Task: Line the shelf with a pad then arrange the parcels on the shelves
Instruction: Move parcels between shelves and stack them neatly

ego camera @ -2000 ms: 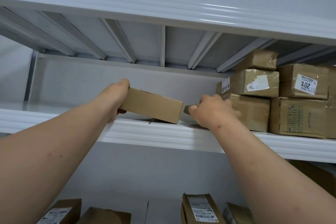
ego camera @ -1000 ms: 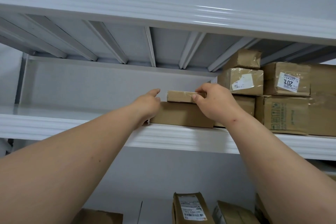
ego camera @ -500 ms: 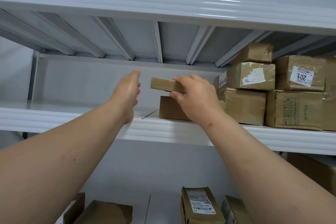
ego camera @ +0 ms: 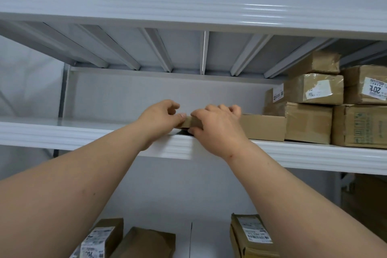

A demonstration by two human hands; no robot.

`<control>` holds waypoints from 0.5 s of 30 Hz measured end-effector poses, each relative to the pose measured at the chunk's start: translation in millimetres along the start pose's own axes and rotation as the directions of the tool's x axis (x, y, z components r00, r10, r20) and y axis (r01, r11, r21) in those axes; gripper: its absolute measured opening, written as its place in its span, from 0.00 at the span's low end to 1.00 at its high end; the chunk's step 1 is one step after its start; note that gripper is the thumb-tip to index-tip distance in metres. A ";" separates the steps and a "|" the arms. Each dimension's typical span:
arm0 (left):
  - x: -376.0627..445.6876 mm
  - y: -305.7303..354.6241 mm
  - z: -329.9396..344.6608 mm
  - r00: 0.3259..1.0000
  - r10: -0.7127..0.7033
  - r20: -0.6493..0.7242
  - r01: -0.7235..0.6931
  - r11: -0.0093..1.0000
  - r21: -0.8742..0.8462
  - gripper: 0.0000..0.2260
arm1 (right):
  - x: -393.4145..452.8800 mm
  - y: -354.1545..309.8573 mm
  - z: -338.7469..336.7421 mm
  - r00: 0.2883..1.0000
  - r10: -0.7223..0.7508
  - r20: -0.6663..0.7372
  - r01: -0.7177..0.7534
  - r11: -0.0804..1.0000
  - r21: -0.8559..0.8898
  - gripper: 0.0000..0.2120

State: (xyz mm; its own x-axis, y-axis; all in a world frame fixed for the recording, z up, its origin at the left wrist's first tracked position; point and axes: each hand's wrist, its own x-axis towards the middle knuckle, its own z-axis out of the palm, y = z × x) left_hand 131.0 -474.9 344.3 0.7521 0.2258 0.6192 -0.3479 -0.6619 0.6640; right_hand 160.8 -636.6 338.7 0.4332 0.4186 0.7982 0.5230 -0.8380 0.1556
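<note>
**Small parcel held at the shelf's front edge**

Head view: Small parcel (ego camera: 189, 122), a slim brown carton, is seen at the front lip of the white metal shelf (ego camera: 83, 135), between the two hands. Only a short stretch of its face shows in the gap between them; the rest is covered. The right hand (ego camera: 217, 130) is laid over the parcel's right part, its fingers (ego camera: 222, 109) curled over the top and the thumb tucked under the lower front edge, so the parcel is gripped. The left hand (ego camera: 160, 120) is met at the parcel's left end, where its thumb tip touches the carton; its other fingers are loosely curled above and behind, and whether they reach the parcel cannot be told.

Just to the right, a flat brown box (ego camera: 263, 126) is set on the same shelf, partly hidden by the right hand. Beyond it, taped cartons (ego camera: 310, 123) are stacked, some with white labels. Below, on the lower shelf, more labelled parcels (ego camera: 249, 236) are seen.
</note>
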 end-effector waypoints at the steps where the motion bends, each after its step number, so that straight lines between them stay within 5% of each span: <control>1: 0.9 0.2 1.1 0.998 -0.006 0.060 0.004 1.000 0.028 0.19 | -2.7 1.8 -0.1 1.000 0.028 0.005 -0.028 0.999 0.024 0.16; 5: 5.2 1.0 8.0 0.989 -0.032 0.147 0.009 0.989 0.149 0.18 | -12.5 5.2 2.3 0.993 0.115 -0.013 -0.113 0.988 0.104 0.18; 15: 16.2 -3.5 21.6 0.995 0.008 0.102 -0.059 0.858 0.511 0.23 | -41.6 16.4 17.8 0.978 0.187 -0.086 -0.172 0.972 0.158 0.14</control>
State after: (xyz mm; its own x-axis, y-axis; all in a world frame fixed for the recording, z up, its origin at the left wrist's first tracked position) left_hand 156.6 -484.3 343.0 0.8023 0.1463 0.5786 -0.0573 -0.9461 0.3187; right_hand 164.4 -661.6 297.7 0.4587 0.2224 0.8603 0.5499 -0.8316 -0.0783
